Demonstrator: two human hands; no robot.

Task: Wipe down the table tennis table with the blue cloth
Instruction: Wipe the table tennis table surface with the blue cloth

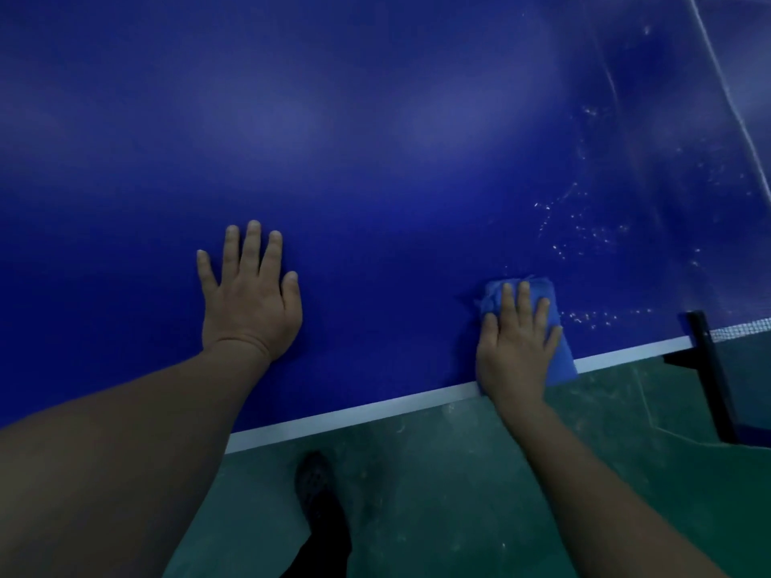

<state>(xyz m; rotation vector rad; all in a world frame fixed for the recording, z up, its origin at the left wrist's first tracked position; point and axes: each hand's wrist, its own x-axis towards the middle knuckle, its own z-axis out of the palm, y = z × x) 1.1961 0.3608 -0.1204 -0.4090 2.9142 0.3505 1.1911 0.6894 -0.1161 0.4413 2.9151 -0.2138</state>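
While my left hand point(250, 302) is lying flat on the table tennis table point(375, 139), fingers straight and slightly spread, holding nothing, my right hand point(517, 348) is pressing the blue cloth point(561, 360) down onto the surface with straight fingers (palm on top, no curl round it). Cloth is sitting bunched at the table's near edge, right beside the white edge line point(354, 415), with its lower corner hanging just past that line over the floor point(459, 494). Both forearms are reaching in from the bottom of the head view, left one well apart from the right. Pale specks and smears point(584, 235) are showing on the blue top beyond and to the right of the cloth, some just beside it near the edge. Black net post point(709, 369) is standing at the table edge to the right of the cloth, with a bit of white net point(742, 329) running off from it. Green floor is showing below the edge, and my dark shoe point(317, 490) is standing on it between my two arms. Soft light patches are reflecting off the tabletop further out.
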